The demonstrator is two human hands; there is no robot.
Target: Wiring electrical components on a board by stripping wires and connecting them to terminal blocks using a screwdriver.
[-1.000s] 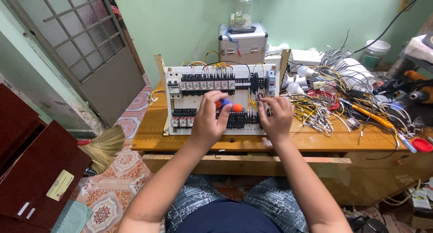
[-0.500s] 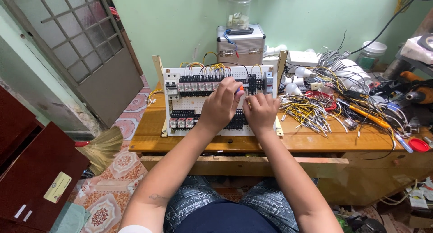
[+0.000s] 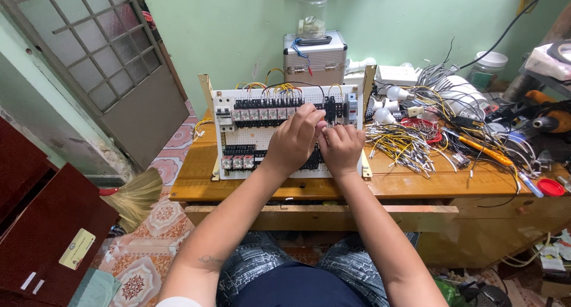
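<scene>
A wooden table spans the frame's middle. On it, centre, lies a white control panel. Left hand and right hand rest curled on its right half; whether they grasp anything cannot be told. Loose yellow wires lie right.

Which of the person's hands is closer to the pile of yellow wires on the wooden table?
The right hand. It rests on the white wiring panel just beside the pile of yellow wires on the wooden table. The left hand sits on the far side of it, toward the panel's middle.
</scene>
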